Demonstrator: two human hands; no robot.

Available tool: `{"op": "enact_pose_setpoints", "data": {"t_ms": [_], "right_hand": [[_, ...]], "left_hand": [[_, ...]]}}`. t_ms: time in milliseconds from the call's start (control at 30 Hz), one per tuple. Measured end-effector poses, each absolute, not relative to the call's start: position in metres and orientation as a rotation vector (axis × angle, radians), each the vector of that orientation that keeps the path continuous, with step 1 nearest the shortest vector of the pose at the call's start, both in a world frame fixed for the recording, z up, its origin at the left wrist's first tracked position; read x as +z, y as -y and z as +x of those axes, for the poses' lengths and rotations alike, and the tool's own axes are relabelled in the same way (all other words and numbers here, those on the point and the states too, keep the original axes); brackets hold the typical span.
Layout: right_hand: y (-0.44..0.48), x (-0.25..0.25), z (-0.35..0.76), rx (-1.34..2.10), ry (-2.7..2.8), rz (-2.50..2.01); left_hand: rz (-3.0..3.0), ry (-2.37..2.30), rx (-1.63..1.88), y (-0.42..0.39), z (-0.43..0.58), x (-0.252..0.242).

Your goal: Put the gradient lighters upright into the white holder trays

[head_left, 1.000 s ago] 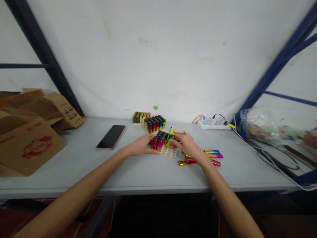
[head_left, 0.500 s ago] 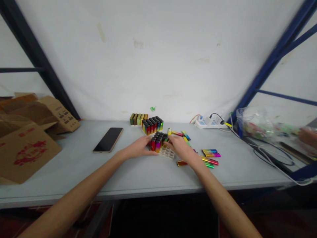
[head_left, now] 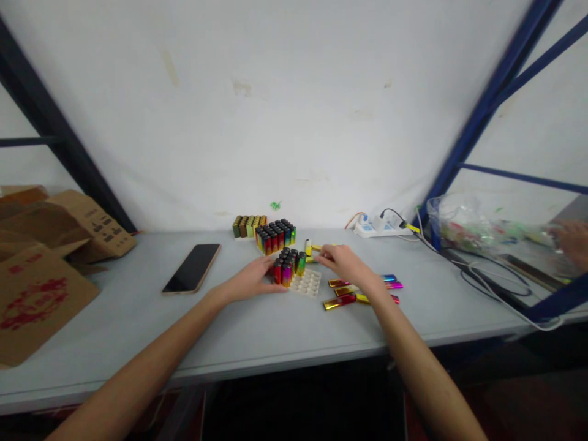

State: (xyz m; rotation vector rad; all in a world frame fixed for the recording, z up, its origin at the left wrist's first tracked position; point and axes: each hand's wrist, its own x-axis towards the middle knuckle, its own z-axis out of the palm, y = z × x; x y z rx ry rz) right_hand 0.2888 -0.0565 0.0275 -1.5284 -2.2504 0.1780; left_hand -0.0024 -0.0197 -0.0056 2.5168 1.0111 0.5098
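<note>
A white tray with round pockets [head_left: 309,283] lies mid-table, its left part filled with upright black-topped lighters [head_left: 286,269] in shiny red, purple and green. My left hand [head_left: 252,279] curls around the left side of this tray, thumb along its front edge and fingers against the lighters. At the tray's back right, my right hand [head_left: 340,261] has its fingertips together on a yellow lighter [head_left: 316,248]; the fingers partly cover it. Loose metallic lighters [head_left: 340,301] in red, gold, blue and pink lie under and beside my right forearm.
Behind stand a full block of black-topped lighters [head_left: 275,237] and a gold-topped block [head_left: 248,225]. A phone [head_left: 192,269] and cardboard boxes [head_left: 46,294] are on the left. On the right are a power strip [head_left: 381,228], cables, a plastic bag [head_left: 459,220] and another person's hand [head_left: 572,242].
My right hand has moved right and away from the tray's pockets, leaving a green lighter standing there. My left hand stays at the tray. The whole view has shifted slightly.
</note>
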Motion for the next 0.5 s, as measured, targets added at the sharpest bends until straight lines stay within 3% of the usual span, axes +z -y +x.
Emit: {"op": "enact_pose_setpoints", "data": {"t_ms": [200,500], "right_hand": [[0.037,0.003,0.34,-0.031,1.943,-1.992],[0.04,-0.01,0.341,-0.039,1.903,-2.128]], "left_hand": [[2.522,-1.019,0.515,0.02,-0.002,-0.005],[2.536,-1.049,0.47,0.019,-0.003,-0.006]]}}
